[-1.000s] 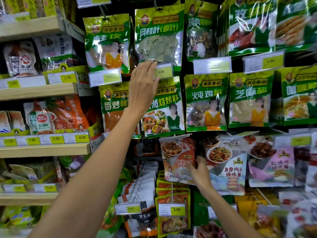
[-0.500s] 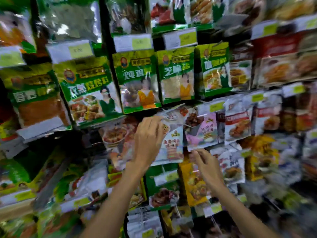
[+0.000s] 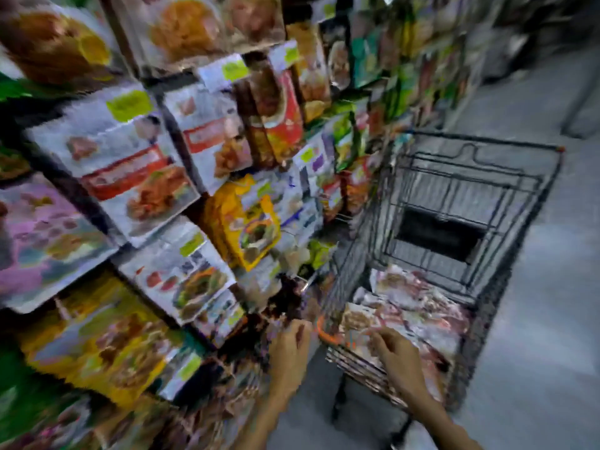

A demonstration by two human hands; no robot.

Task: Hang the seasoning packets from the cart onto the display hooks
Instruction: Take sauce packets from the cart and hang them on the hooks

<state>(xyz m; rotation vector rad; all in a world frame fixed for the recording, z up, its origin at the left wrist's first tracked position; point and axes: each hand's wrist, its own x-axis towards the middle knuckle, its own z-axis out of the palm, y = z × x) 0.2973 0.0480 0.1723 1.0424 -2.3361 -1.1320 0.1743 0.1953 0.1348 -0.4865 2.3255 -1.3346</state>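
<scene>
Display rack (image 3: pixel 130 190): it fills the left half of your view and runs away to the far right. It is crowded with hanging packets in white, red, yellow, pink and green, each printed with dishes of food. Motion blur smears every brand and every line of writing, so you can read none of it.

Floor (image 3: pixel 535 287): grey, and it lies to the right of the rack and under the cart.

Cart (image 3: pixel 487 177): black wire, standing just beside the rack on its right. Its length runs away from you, and the far part of its basket shows bare wire.

Seasoning packets (image 3: pixel 415 306): these lie in the near end of the cart, below your right hand. They are stacked flat with their printed faces up, in white and reddish-brown. The layered edges of the stack show along its near side. The blur hides which way their long sides run, and their print is unreadable.

Price tags (image 3: pixel 130 103): white slips with yellow-green patches, clipped in front of the rows of hanging packets. The figures on them are too blurred to read.

Right hand (image 3: pixel 397 355): it reaches over the near rim of the cart, its back towards you. The fingers are bent and the tips are down at the top packet of the stack. You cannot tell whether they pinch it or only touch it.

Left hand (image 3: pixel 290 349): it hangs just left of the cart's near corner, between the cart and the rack. The fingers are loosely curled, with nothing seen in them.
</scene>
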